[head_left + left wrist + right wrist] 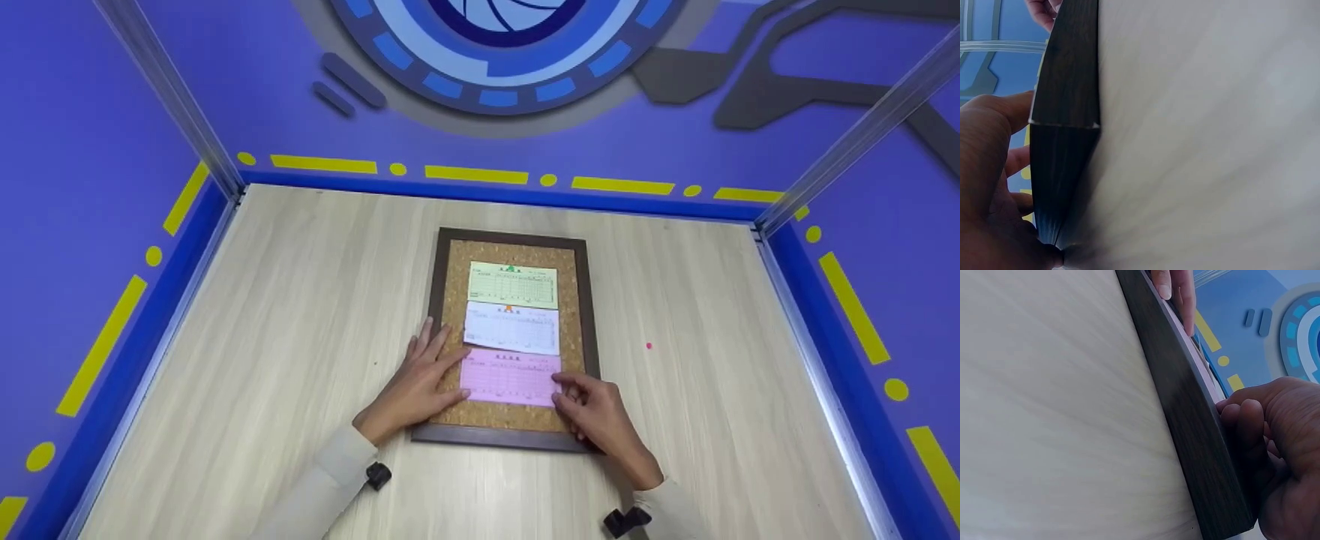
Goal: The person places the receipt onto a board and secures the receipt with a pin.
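A pink printed slip (510, 379) lies at the bottom of a cork board (517, 416) with a dark brown frame (502, 436). My left hand (416, 382) spreads over the frame's left side, its thumb and index fingertip touching the slip's left edge. On the other side, my right hand (600, 412) touches the slip's right edge with thumb and index fingertips held apart; its other fingers curl at the frame. Above the pink slip are a white slip (511, 330) with an orange pin (508, 307) and a pale green slip (513, 286) with a green pin (511, 268).
The board lies flat on a light wood-grain table (300, 300). To its right sits a small pink-red piece (649, 346), perhaps a pin. Blue panels with yellow marks (476, 175) and metal posts (169, 82) enclose the table's back and sides.
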The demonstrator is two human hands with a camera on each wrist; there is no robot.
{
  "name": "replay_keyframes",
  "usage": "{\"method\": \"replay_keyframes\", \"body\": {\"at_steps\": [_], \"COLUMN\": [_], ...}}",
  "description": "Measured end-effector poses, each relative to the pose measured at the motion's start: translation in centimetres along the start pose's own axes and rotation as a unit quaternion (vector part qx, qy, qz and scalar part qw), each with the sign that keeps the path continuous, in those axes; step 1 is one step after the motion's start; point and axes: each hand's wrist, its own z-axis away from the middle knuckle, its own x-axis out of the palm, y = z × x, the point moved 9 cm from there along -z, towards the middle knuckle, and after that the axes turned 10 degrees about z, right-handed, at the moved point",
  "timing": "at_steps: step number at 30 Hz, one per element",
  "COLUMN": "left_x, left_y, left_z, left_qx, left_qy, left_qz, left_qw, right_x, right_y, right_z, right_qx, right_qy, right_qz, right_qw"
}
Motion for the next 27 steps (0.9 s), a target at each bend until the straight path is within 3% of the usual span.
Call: {"method": "replay_keyframes", "body": {"at_steps": [9,20,27], "left_x": [0.1,0.0,0.2], "left_y": [-0.2,-0.1,-0.3], "left_z": [0.0,0.1,0.0], "left_qx": [-0.015,-0.010,-0.010], "left_qy": [-0.007,-0.007,-0.009], "left_qz": [0.001,0.005,0.009], "left_qw": [0.9999,0.9999,0.9999], "right_x": [-0.1,-0.8,-1.2], "right_y": [-0.1,-0.3,0.2], "right_z": [0.2,0.9,1.1], "right_qx": [0.001,-0.022,-0.024], "right_qy": [0.015,0.092,0.089], "right_qz": [-0.008,-0.047,-0.072], "right_qw": [1.000,0.994,0.993]}}
